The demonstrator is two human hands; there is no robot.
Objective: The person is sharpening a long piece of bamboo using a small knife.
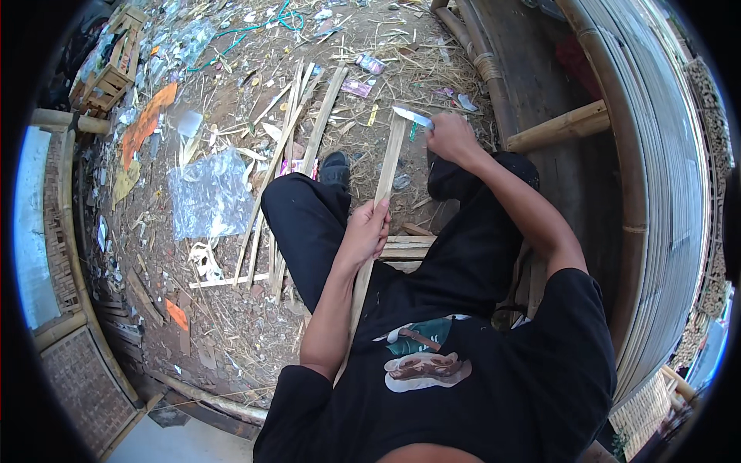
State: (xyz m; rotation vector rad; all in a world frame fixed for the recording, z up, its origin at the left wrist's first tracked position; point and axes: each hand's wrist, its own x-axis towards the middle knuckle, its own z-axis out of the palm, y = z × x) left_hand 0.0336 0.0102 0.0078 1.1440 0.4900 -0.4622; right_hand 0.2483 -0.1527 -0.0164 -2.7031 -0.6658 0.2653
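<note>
My left hand is wrapped round a long flat bamboo strip at about its middle. The strip runs from beside my left forearm up and away between my knees. At its far end the pale blade of a knife lies across the tip, touching or very close to it. My right hand is closed round the knife's handle, which the fingers hide. Several more bamboo strips lie on the ground beyond and beside my left knee.
Clear plastic sheeting, an orange scrap and scattered shavings litter the dirt ground. A wooden crate stands far left. A bamboo frame with a pole rises close on my right. A woven panel is at the left.
</note>
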